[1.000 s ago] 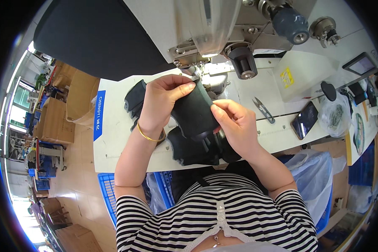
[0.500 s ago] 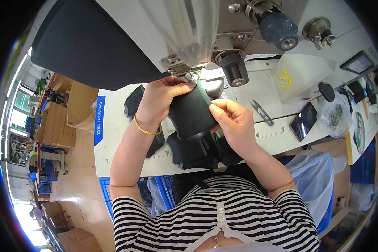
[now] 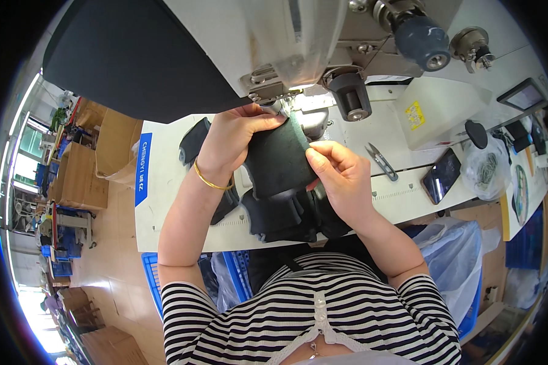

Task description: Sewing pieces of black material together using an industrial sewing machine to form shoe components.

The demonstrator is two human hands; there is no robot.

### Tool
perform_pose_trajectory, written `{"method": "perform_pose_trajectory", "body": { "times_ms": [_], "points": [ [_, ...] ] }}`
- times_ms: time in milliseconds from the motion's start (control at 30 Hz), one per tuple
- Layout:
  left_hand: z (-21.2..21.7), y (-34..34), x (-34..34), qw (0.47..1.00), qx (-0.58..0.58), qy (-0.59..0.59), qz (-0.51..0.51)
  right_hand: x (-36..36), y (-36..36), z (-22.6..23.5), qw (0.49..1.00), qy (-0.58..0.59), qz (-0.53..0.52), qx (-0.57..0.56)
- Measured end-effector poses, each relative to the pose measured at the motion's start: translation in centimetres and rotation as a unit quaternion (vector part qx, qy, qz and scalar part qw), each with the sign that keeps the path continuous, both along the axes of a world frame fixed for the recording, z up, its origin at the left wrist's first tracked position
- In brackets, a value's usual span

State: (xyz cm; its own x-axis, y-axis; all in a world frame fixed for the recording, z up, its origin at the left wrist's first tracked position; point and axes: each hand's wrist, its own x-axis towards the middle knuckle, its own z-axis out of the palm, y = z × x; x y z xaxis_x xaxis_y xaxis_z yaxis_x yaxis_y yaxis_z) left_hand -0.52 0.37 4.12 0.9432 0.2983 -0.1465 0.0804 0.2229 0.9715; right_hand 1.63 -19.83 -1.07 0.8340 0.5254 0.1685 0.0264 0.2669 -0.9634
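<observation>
A dark fabric piece (image 3: 280,159) lies with its far edge under the lit needle area of a sewing machine (image 3: 274,97). My left hand (image 3: 240,135) pinches its far left corner, close to the presser foot; some of those fingers are hidden beneath the machine head. Along the right edge, my right hand (image 3: 342,176) grips the same piece between thumb and fingers. Below it, near the table's front edge, rests a pile of similar dark fabric pieces (image 3: 277,219). Another dark piece (image 3: 195,141) sits left of my left wrist.
Thread snips (image 3: 382,162) and a phone (image 3: 441,176) lie on the white machine table (image 3: 164,213) to the right. A plastic bag (image 3: 486,173) sits beyond the phone. Blue baskets (image 3: 153,274) stand below the front edge. Cardboard boxes (image 3: 82,176) are at the left.
Both hands keep their hold on the fabric piece and have barely shifted. The machine head appears slightly farther right and higher in the picture, as the view has moved a little.
</observation>
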Motion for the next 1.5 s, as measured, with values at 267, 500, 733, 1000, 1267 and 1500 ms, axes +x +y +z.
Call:
{"method": "perform_pose_trajectory", "body": {
  "times_ms": [267,500,733,1000,1267,1500],
  "points": [
    [0.2,0.9,0.9,0.999,-0.007,-0.019,-0.034,0.3,0.4,0.4,1.000,0.000,0.007,0.011],
    [-0.3,1.2,0.5,0.996,0.058,-0.031,-0.056,-0.5,-0.3,0.2,0.999,0.007,0.031,0.005],
    [-0.3,2.3,0.6,0.990,0.117,0.015,-0.076,-0.6,-0.9,0.1,0.996,0.029,0.082,-0.007],
    [-0.3,2.3,1.3,0.994,0.091,-0.002,-0.061,-0.1,-0.2,0.4,0.997,0.006,0.078,-0.009],
    [-1.0,3.5,2.3,0.996,0.063,-0.011,-0.068,0.7,0.6,0.6,0.998,0.003,0.062,-0.003],
    [-2.1,3.8,3.5,0.989,0.103,-0.104,-0.017,1.5,1.3,0.7,0.998,0.012,0.059,0.006]
  ]
}}
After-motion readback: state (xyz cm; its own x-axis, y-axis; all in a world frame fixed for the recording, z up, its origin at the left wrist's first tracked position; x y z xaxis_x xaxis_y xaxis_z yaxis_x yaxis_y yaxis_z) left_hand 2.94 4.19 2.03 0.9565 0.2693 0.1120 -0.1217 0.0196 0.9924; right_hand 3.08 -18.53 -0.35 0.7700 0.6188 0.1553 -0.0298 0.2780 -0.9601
